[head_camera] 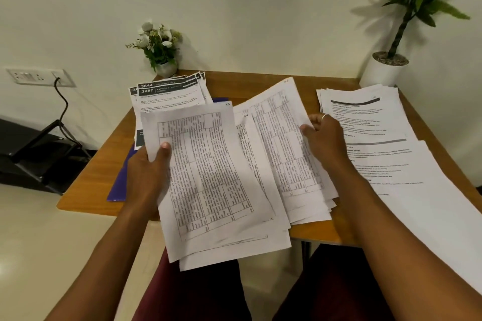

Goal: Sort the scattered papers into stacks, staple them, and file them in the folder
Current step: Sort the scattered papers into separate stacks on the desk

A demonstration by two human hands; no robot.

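While the left hand (148,164) is gripping a sheaf of table-printed sheets (208,177) by its 9 o'clock edge, thumb lying on top, the right hand (323,135) is curling round the 3 o'clock edge of the fanned sheets (281,143) resting on the table (101,177), thumb pressing on the top page. Both forearms are reaching forward from 6 o'clock. A purple folder (118,187) is lying flat at 9 o'clock, with dark-headed forms (167,94) sitting on its far end; whether any are inside, I cannot tell. Text pages (365,112) are lying in loose stacks at 3 o'clock.
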